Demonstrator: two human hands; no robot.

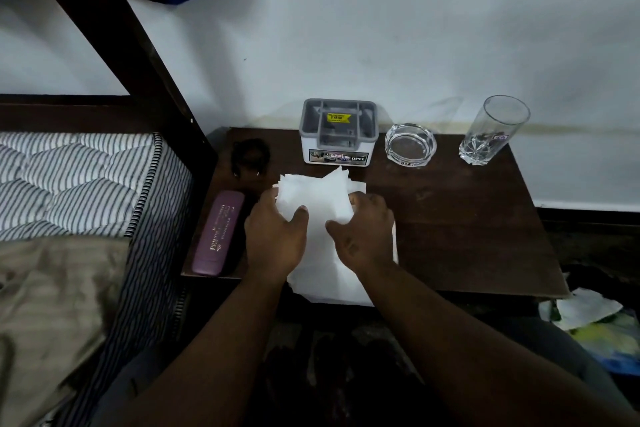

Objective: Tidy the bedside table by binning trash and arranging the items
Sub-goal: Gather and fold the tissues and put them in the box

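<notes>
Left hand (275, 239) and right hand (363, 236) are gripping white papers (318, 194) with curled fingers, organiser box (338, 130) sitting just beyond.

place: home bedroom | evidence: striped mattress (69, 184) beside dark wooden bedside table (467, 236), dark bed frame (114, 45)

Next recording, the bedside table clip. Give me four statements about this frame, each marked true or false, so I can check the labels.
1. The left hand and the right hand both grip the white paper pile. True.
2. The drinking glass lies on its side. False: it stands upright at the back right of the table.
3. The glass ashtray sits between the organiser box and the drinking glass. True.
4. The purple case lies right of the white paper pile. False: it lies left of it, along the table's left edge.
</notes>
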